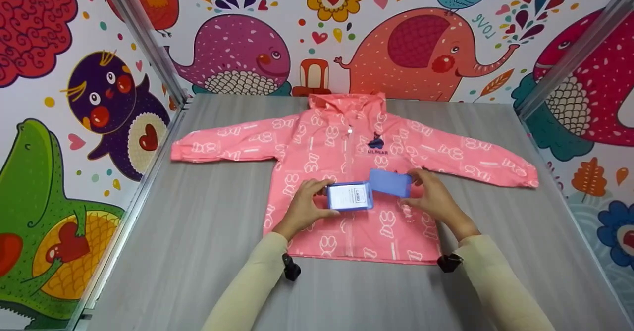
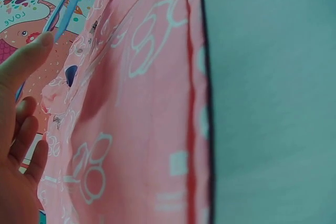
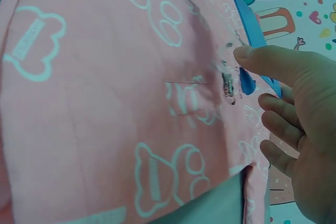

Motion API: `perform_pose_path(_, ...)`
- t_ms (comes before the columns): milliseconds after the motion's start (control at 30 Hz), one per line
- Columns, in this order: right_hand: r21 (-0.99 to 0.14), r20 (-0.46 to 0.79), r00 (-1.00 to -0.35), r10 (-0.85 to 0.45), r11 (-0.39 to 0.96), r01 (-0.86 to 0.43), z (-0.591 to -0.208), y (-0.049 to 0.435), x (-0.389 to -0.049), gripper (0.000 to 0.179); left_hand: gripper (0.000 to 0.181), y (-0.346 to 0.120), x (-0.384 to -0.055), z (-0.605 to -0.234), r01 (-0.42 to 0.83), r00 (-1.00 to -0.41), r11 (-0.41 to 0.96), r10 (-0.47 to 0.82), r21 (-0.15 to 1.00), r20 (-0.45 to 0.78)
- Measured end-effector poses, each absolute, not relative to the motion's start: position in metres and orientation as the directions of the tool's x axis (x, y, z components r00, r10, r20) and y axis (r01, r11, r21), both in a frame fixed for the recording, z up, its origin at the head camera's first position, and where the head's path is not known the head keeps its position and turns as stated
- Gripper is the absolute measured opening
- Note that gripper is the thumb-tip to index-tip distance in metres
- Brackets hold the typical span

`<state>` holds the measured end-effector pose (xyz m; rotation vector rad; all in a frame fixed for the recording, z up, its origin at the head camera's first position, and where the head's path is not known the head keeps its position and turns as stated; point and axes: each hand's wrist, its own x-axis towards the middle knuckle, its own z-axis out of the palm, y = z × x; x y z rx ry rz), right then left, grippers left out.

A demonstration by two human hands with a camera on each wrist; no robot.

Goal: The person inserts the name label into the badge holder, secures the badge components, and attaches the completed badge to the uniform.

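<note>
My left hand [image 1: 304, 207] pinches a blue-framed badge holder [image 1: 349, 197] with a white printed card showing, thumb at its lower left and fingers at its upper left. From the other side, my right hand [image 1: 438, 199] holds a flat, translucent blue plastic panel [image 1: 390, 183] by its right end. The panel's left end comes close to the holder's upper right corner; whether they touch I cannot tell. Both are above a pink hooded jacket [image 1: 312, 165], spread front up with its zip closed. In the right wrist view the blue panel [image 3: 249, 19] appears edge-on beyond my thumb.
The jacket's sleeves stretch out left and right on a grey wood-grain table [image 1: 208, 212]. Cartoon-printed walls [image 1: 327, 38] enclose the back and both sides, with metal posts [image 1: 143, 33] at the corners. Small black devices [image 1: 291, 267] sit at both wrists.
</note>
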<state>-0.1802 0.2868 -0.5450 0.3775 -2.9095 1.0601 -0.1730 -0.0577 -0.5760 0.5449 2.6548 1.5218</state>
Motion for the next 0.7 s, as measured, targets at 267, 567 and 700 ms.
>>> perform_pose_path(267,-0.682,0.095,-0.976,-0.196,0.702,-0.207,-0.5386,0.2894,-0.1776,0.076,0.076,-0.0586,-0.1716,-0.5744,0.256,-0.944,0.460,0.307,0.850,0.118)
perform_pose_path(567,-0.706,0.079,-0.987,-0.143,0.691,-0.157,-0.5374,0.2906,-0.1771,0.075,0.076,-0.0595,-0.1719,-0.5749,0.256,-0.946,0.456,0.301,0.852,0.123)
perform_pose_path(700,-0.715,0.100,-0.989,-0.112,0.683,-0.149,-0.5367,0.2901,-0.1759,0.073,0.076,-0.0597,-0.1725,-0.5750,0.258,-0.945,0.453,0.300,0.853,0.126)
